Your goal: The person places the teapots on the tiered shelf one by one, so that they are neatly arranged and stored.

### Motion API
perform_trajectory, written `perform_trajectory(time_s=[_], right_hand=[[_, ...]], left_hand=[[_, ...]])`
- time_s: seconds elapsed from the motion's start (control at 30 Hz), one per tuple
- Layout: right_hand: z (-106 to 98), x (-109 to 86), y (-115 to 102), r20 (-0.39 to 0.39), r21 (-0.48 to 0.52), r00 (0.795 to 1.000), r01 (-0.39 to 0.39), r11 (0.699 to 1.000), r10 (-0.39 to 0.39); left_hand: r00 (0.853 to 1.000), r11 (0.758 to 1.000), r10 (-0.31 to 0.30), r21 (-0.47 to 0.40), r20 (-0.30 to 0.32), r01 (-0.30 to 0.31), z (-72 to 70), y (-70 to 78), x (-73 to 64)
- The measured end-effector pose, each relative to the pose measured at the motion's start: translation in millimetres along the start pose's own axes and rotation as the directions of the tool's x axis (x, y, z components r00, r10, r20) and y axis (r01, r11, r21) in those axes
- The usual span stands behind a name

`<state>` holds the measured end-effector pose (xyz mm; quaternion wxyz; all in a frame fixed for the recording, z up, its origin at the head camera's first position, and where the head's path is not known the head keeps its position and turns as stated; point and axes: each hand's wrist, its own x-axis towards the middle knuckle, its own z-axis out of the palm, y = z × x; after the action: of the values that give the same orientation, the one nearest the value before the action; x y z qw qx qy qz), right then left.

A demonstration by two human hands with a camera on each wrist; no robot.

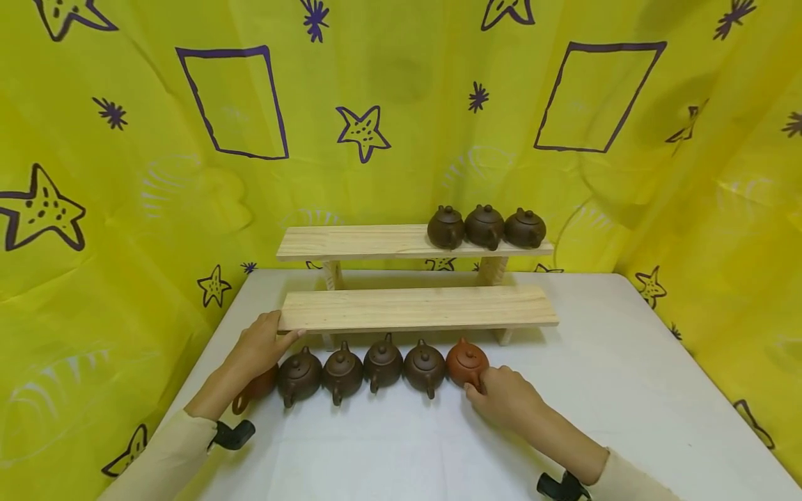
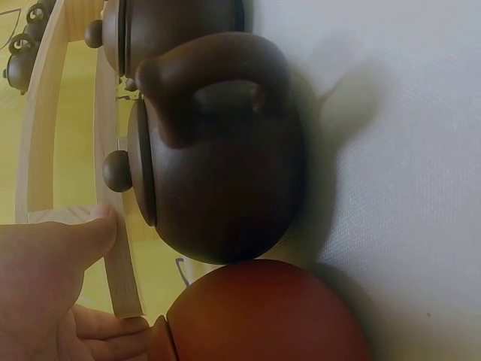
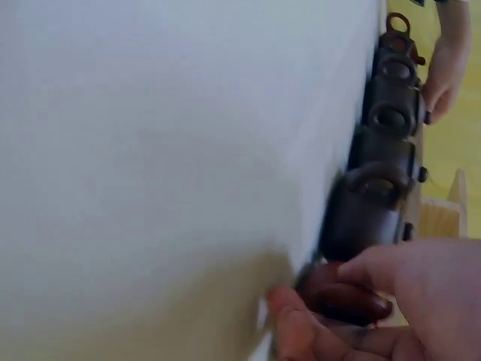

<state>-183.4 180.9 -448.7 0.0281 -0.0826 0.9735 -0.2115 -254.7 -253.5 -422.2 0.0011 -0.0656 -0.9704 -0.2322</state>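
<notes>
My left hand [image 1: 258, 342] grips the left end of the lower board of a two-tier wooden shelf [image 1: 413, 308]; in the left wrist view the thumb [image 2: 98, 233] lies against the board's edge. Under that hand a red-brown teapot [image 1: 260, 387] stands partly hidden. My right hand [image 1: 510, 398] holds another red-brown teapot [image 1: 467, 360] by its handle, thumb and fingers around it in the right wrist view. Between the two stand several dark brown teapots [image 1: 383, 363] in a row, handles toward me.
Three dark brown teapots [image 1: 484, 227] sit on the right part of the upper board [image 1: 357, 241]. A white table [image 1: 376, 452] carries the shelf and the row. Yellow curtains [image 1: 413, 69] with drawn stars hang behind and at both sides.
</notes>
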Motion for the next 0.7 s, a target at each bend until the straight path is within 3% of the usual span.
perform_trajectory(time_s=[0.2, 0.7], right_hand=[[11.2, -4.0, -1.7, -0.075, -0.026, 0.997, -0.001, 1.000, -0.001], [14.9, -10.7, 6.6, -0.123, 0.045, 0.992, 0.046, 0.998, -0.040]], left_hand=[[1.000, 1.000, 0.016, -0.003, -0.009, -0.016, -0.6, 0.1, -0.6], [1.000, 1.000, 0.018, -0.006, -0.014, -0.019, -0.9, 1.3, -2.4]])
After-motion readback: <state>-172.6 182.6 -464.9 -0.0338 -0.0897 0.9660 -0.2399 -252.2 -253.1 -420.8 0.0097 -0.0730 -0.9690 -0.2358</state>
